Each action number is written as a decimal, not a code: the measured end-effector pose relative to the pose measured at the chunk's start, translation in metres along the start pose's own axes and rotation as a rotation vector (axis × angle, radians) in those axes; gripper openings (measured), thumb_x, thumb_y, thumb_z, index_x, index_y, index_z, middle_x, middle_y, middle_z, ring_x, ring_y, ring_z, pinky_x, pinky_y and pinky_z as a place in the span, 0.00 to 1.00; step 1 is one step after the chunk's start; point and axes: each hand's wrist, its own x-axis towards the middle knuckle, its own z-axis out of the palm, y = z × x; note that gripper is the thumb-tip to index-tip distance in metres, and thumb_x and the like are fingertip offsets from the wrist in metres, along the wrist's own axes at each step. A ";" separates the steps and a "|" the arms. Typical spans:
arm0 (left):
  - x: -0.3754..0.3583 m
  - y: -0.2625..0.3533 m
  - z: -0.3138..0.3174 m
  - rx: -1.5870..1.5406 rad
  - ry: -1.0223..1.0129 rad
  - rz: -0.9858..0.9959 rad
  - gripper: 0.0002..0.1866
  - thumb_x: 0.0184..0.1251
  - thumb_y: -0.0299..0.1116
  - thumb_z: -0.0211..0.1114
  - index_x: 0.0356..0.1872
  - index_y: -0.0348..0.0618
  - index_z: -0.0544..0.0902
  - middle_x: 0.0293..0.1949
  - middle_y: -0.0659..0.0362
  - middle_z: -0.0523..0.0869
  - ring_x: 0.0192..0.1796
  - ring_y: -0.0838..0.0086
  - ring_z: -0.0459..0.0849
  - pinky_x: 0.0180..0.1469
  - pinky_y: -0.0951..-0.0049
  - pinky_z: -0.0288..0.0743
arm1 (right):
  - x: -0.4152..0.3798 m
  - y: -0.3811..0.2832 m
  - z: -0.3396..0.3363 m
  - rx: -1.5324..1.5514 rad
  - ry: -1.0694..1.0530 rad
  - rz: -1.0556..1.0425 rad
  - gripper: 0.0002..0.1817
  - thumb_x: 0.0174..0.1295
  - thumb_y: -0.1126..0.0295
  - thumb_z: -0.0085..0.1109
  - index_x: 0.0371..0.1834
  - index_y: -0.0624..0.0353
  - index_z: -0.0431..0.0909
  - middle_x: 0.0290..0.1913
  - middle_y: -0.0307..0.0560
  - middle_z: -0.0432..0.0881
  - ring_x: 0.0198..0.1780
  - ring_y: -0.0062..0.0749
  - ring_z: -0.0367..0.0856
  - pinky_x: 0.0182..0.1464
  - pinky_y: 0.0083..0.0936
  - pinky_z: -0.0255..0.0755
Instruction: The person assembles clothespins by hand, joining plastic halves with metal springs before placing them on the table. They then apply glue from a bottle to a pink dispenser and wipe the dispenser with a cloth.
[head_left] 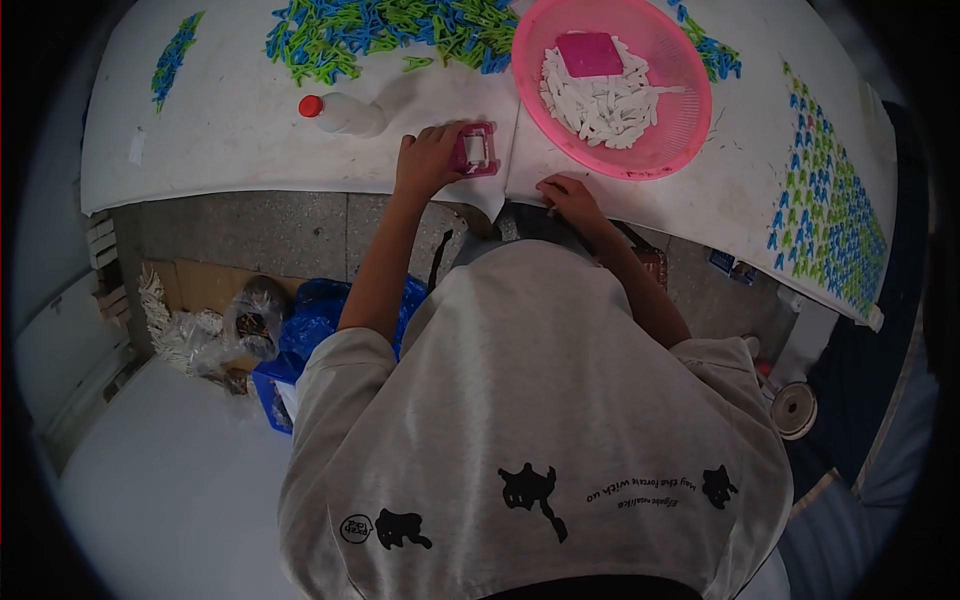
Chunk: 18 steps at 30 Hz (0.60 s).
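My left hand [429, 160] rests on the white table, its fingers closed on the left side of a small pink square box [491, 152] with something pale inside. At the table's front edge, my right hand [572, 202] has its fingers curled together; a tiny pale thing may be at the fingertips, too small to name. Just beyond that hand stands a pink plastic basket [690, 125] with many white strips [605, 110] and a flat magenta square piece [589, 54] on top of them.
A red-capped bottle [345, 114] lies left of my left hand. Green and blue clothespins [390, 35] are heaped at the back. More clothespins [820, 200] spread in rows at the right. Below the table are blue plastic bags [318, 315].
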 end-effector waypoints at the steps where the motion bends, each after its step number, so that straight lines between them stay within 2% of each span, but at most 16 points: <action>1: 0.000 0.000 0.000 -0.004 -0.007 -0.011 0.50 0.35 0.38 0.83 0.68 0.58 0.70 0.58 0.61 0.83 0.61 0.64 0.80 0.54 0.57 0.68 | 0.000 0.000 -0.001 -0.011 -0.008 -0.008 0.15 0.69 0.59 0.59 0.45 0.61 0.82 0.34 0.40 0.81 0.37 0.23 0.78 0.42 0.22 0.71; 5: -0.001 -0.002 0.003 0.003 0.004 -0.009 0.49 0.35 0.39 0.82 0.67 0.58 0.71 0.58 0.61 0.83 0.61 0.64 0.80 0.53 0.57 0.69 | -0.002 -0.004 0.000 -0.019 -0.008 -0.010 0.16 0.69 0.59 0.59 0.45 0.61 0.82 0.34 0.39 0.81 0.37 0.23 0.78 0.42 0.22 0.71; 7: -0.001 -0.005 0.006 0.030 0.039 0.021 0.47 0.36 0.40 0.82 0.65 0.58 0.71 0.57 0.65 0.83 0.60 0.67 0.81 0.49 0.57 0.69 | -0.005 -0.009 0.001 -0.014 0.000 0.006 0.15 0.69 0.59 0.59 0.45 0.61 0.82 0.34 0.39 0.81 0.37 0.23 0.78 0.42 0.22 0.71; 15: -0.001 -0.002 0.006 0.043 0.022 0.000 0.47 0.36 0.40 0.82 0.66 0.57 0.71 0.59 0.65 0.83 0.60 0.67 0.81 0.49 0.57 0.69 | -0.002 0.000 0.001 -0.010 0.009 -0.010 0.16 0.69 0.58 0.59 0.45 0.60 0.82 0.33 0.39 0.81 0.37 0.22 0.78 0.42 0.22 0.71; 18: -0.002 -0.003 0.007 0.046 0.015 -0.006 0.48 0.35 0.38 0.83 0.66 0.57 0.71 0.59 0.65 0.82 0.61 0.67 0.80 0.49 0.57 0.69 | -0.004 -0.004 0.002 -0.019 0.039 -0.032 0.16 0.69 0.61 0.59 0.43 0.65 0.83 0.32 0.43 0.82 0.35 0.25 0.79 0.42 0.25 0.73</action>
